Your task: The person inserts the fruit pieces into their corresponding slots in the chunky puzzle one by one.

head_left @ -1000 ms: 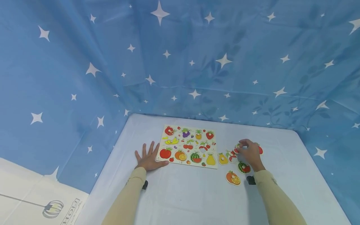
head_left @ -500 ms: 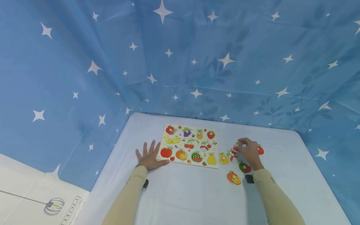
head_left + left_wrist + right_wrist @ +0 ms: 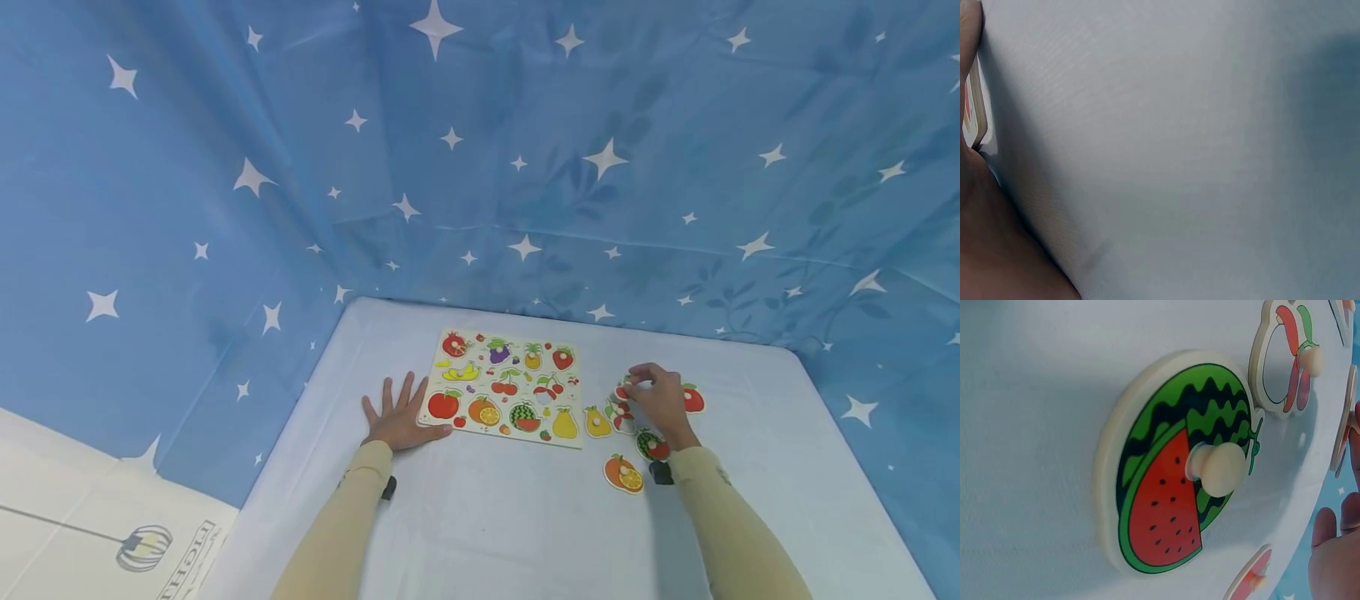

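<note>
A fruit puzzle board (image 3: pixel 480 400) lies on the table. My left hand (image 3: pixel 401 427) rests flat with spread fingers at its lower left corner, the thumb along the edge. My right hand (image 3: pixel 662 404) pinches a small red puzzle piece (image 3: pixel 622 390) to the right of the board; in the right wrist view this piece (image 3: pixel 1343 428) shows edge-on, its picture mostly hidden. Below that hand lie a watermelon piece (image 3: pixel 1172 469) with a round wooden knob and a red-and-white piece (image 3: pixel 620 418). A pear piece (image 3: pixel 597 422) sits beside the board.
An orange piece (image 3: pixel 623 474) lies nearer the front. A red apple-like piece (image 3: pixel 693 398) is right of my right hand. The white-covered table (image 3: pixel 510 533) meets a blue star-patterned curtain (image 3: pixel 525 167) at the back.
My right hand has shifted slightly left with the red piece, uncovering more of the apple-like piece. My left hand stays put on the board's corner.
</note>
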`<action>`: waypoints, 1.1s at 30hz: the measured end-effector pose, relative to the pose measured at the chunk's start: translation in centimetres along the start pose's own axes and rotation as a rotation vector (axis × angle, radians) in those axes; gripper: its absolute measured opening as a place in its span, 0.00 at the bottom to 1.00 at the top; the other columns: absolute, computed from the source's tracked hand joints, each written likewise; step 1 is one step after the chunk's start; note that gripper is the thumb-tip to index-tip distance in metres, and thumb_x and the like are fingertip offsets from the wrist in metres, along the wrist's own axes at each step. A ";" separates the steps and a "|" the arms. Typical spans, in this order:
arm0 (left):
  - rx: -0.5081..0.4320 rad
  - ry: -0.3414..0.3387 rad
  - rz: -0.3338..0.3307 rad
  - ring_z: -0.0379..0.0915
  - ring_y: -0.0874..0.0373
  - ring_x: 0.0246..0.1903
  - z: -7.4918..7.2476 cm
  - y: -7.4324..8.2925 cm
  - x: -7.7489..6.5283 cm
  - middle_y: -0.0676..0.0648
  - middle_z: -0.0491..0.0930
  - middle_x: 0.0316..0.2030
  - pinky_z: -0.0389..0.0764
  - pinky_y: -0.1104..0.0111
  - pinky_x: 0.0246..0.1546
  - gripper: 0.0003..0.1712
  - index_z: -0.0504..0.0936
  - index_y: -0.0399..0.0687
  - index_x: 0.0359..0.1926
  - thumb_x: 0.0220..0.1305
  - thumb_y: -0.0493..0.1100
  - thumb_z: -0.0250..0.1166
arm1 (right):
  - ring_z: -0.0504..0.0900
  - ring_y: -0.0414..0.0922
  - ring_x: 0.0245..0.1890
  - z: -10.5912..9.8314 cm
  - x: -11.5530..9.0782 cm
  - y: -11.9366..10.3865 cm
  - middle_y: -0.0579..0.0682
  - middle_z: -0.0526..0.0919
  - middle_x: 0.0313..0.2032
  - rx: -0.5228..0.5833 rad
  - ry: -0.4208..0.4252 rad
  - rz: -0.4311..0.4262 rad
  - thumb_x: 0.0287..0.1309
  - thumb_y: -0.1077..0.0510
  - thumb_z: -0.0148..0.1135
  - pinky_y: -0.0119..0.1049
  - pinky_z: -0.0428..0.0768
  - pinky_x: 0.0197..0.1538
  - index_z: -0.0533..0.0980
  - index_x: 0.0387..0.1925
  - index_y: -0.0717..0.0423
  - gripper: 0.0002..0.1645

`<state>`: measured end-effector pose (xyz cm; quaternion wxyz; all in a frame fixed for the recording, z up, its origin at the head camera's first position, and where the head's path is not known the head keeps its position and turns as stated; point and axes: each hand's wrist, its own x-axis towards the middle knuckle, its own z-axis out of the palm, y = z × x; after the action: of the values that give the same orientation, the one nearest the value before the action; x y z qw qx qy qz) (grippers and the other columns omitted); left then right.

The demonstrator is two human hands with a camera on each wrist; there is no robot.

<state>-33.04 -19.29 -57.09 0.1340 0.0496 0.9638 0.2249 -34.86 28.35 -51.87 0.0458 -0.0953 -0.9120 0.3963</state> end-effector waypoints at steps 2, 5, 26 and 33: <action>-0.003 0.002 -0.002 0.16 0.33 0.82 -0.1 0.1 -0.1 0.45 0.33 0.87 0.18 0.27 0.69 0.69 0.44 0.59 0.88 0.57 0.79 0.67 | 0.67 0.63 0.58 0.1 0.0 0.0 0.66 0.82 0.52 0.010 -0.010 0.010 0.71 0.62 0.67 0.60 0.71 0.57 0.79 0.58 0.67 0.18; -0.004 0.000 -0.004 0.15 0.33 0.81 -0.2 0.3 -0.4 0.45 0.32 0.87 0.17 0.27 0.69 0.69 0.44 0.59 0.88 0.57 0.79 0.67 | 0.67 0.63 0.59 0.3 0.1 -0.2 0.65 0.80 0.53 0.017 -0.026 0.032 0.72 0.61 0.66 0.60 0.72 0.59 0.78 0.59 0.66 0.19; -0.003 -0.003 -0.009 0.17 0.33 0.82 -0.8 0.9 -0.8 0.43 0.35 0.87 0.17 0.28 0.70 0.68 0.47 0.55 0.88 0.57 0.77 0.68 | 0.73 0.61 0.58 1.3 0.3 -2.4 0.64 0.81 0.50 0.037 -0.030 -0.054 0.72 0.62 0.66 0.55 0.78 0.60 0.79 0.58 0.68 0.18; 0.002 0.002 -0.014 0.16 0.33 0.82 -0.2 0.4 -0.2 0.45 0.33 0.87 0.18 0.27 0.69 0.68 0.44 0.59 0.88 0.58 0.78 0.67 | 0.72 0.59 0.57 2.2 0.6 -3.1 0.63 0.80 0.51 0.050 -0.048 -0.062 0.72 0.61 0.66 0.51 0.78 0.55 0.79 0.58 0.66 0.18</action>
<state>-32.90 -19.02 -56.74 0.1346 0.0426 0.9645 0.2230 -36.22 24.87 -51.11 0.0385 -0.0563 -0.9051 0.4196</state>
